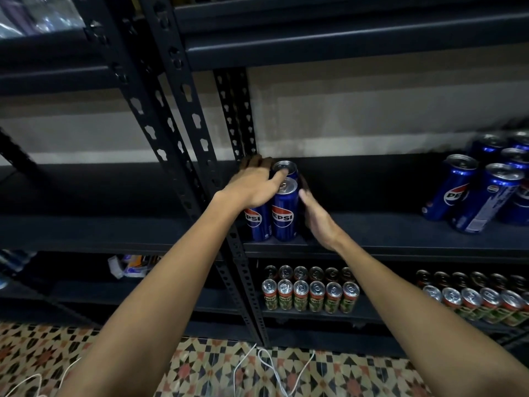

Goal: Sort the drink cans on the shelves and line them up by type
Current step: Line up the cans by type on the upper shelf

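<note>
Left hand (253,187): laid over the tops of a small cluster of blue cans at the left end of the middle shelf (386,227); the fingers (279,176) are spread and nearly straight, the thumb resting on the lid of the front can, nothing being gripped.
Right hand (316,214): held flat and upright against the right side of the cluster, fingers straight and pressed to the can wall, the tips hidden in shadow.
Blue cans between the hands (283,214): three lids or bodies can be made out, all upright and touching, tucked beside the shelf post (183,110); one stands under the left palm, one in front with its logo facing out, one behind it.
Loose blue cans (486,190): grouped well to the right of the right fingers on the same shelf, bunched without order; whether any truly lean cannot be told through the wide lens.
Green and red cans (309,295): lined up in neat rows on the shelf below the hands, a second block (472,300) further right of the fingers.
Floor (200,368): patterned tiles beneath the forearms, crossed by white cables (269,365).
</note>
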